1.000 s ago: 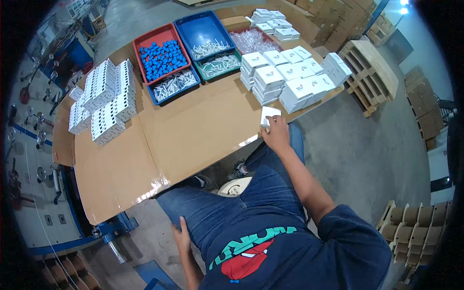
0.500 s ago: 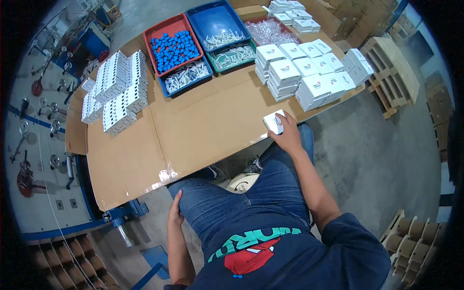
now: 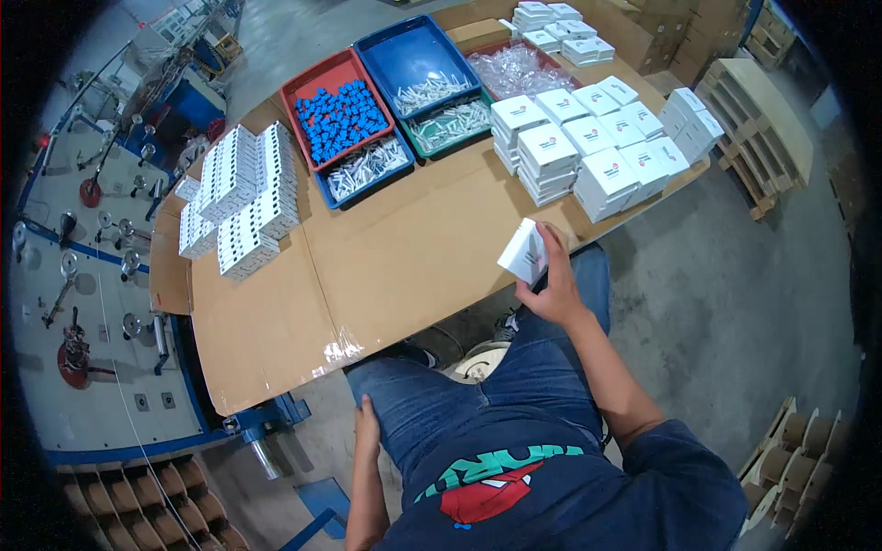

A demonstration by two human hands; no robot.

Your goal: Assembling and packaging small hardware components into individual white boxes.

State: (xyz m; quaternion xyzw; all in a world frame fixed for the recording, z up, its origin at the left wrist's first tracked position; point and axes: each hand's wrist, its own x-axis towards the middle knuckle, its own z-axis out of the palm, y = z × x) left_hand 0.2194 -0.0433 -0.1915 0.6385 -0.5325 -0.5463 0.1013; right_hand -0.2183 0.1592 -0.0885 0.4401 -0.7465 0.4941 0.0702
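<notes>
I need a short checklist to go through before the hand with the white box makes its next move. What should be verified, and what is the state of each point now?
1. Right hand has a grip on the white box: ok, fingers wrap its lower edge and it is lifted off the table.
2. Box closed: cannot tell, the flaps are too small to see.
3. Bare cardboard table in front of the box: ok, nothing lies there.
4. Left hand out of the way: ok, it rests on the thigh.
5. Stacks of white boxes standing straight: ok, none lean.
6. Trays within reach: cannot tell.
</notes>
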